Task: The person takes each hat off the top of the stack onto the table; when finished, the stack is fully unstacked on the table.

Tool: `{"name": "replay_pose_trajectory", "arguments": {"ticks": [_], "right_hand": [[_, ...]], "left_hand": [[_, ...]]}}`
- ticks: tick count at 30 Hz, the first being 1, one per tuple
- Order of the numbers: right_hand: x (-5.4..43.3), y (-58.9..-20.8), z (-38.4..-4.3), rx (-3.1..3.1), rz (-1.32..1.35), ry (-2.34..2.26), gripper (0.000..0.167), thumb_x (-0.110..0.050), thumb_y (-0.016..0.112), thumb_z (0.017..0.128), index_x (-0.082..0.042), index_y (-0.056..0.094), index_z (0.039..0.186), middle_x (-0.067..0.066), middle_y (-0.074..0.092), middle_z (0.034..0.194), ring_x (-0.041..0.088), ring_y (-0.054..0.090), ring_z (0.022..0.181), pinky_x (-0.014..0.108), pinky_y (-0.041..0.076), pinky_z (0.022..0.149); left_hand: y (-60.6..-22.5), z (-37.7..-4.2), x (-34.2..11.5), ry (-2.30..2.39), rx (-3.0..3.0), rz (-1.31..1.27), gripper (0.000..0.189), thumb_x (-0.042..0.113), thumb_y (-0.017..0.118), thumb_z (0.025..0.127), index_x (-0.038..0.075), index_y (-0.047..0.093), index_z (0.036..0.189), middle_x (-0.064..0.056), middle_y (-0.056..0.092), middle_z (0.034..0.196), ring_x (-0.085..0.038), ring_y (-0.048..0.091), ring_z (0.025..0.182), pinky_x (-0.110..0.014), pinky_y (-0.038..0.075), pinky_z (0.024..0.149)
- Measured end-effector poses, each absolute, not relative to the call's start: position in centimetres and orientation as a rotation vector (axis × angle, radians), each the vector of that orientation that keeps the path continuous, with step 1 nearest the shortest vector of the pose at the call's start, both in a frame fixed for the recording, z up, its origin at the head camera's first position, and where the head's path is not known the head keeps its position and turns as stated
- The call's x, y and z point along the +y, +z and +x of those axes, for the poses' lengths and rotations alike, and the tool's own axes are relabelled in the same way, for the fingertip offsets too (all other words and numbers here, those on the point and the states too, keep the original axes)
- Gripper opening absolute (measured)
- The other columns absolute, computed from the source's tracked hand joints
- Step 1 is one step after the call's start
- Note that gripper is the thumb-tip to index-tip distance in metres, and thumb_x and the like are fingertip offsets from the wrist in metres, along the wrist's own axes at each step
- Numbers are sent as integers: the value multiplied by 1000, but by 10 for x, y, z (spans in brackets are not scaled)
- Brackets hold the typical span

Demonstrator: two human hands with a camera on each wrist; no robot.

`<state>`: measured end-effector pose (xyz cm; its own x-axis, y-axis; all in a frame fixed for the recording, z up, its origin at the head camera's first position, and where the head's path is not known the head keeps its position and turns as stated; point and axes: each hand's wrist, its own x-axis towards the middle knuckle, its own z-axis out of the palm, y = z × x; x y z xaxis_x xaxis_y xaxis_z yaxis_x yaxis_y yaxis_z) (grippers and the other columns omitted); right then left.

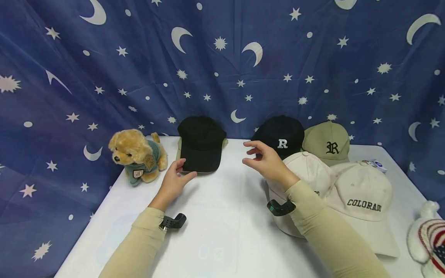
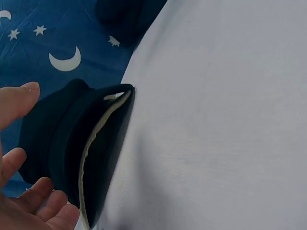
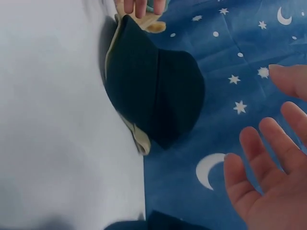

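Observation:
A plain black cap (image 1: 201, 141) sits at the back of the white table, its brim facing me, with a beige edge showing beneath it. My left hand (image 1: 175, 179) hovers by the brim's left front corner, thumb and fingers apart, holding nothing. In the left wrist view the fingers lie in front of the dark cap (image 2: 57, 129); whether they touch it I cannot tell. My right hand (image 1: 265, 160) is raised in front of a black cap with a white R (image 1: 282, 133), fingers loosely bent and holding nothing. The right wrist view shows that hand (image 3: 273, 187) apart from the plain cap (image 3: 153, 86).
A plush puppy (image 1: 135, 154) in a green outfit stands left of the plain cap. To the right are a khaki cap (image 1: 326, 141) and two pale caps, one a Colorado cap (image 1: 365, 193). A white plush toy (image 1: 427, 235) lies at the right edge. A starry curtain (image 1: 222, 58) hangs behind.

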<state>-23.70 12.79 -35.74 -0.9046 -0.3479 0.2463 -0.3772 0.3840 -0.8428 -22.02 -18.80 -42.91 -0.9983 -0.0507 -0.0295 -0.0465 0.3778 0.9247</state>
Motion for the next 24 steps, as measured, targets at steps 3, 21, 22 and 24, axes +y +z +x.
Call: {"name": "replay_pose_trajectory", "arguments": {"ticks": [3,21,22,24], "right_hand": [[115,-357,-245,-2604,651,1612,49,-12,73,90,-5,56,136,12,58,134,30,58,116,47,47,98],[75,-367,-302,-2711,572,1665,56,-18,70,93,-1,49,142,13,50,145,30,51,124,45,46,100],[74,-368,-304,-2718,559,1672,56,-18,70,93,-1,49,142,13,50,145,30,51,124,45,46,100],[70,-370,-308,-2728,533,1693,57,-18,71,93,-1,49,143,14,50,145,30,51,124,44,47,99]], "left_hand": [[-431,-227,-190,-1744,-2603,107,73,20,74,92,2,35,151,-19,35,154,-36,31,141,-46,27,115],[-433,-267,-193,-1705,-2674,170,88,32,77,90,8,24,157,-20,25,160,-34,27,145,-46,26,116],[-433,-268,-193,-1704,-2683,177,90,33,77,89,10,23,157,-19,23,161,-34,26,146,-46,25,116],[-433,-268,-194,-1701,-2699,184,92,33,77,89,11,21,158,-19,20,162,-34,23,147,-47,24,117]]}}
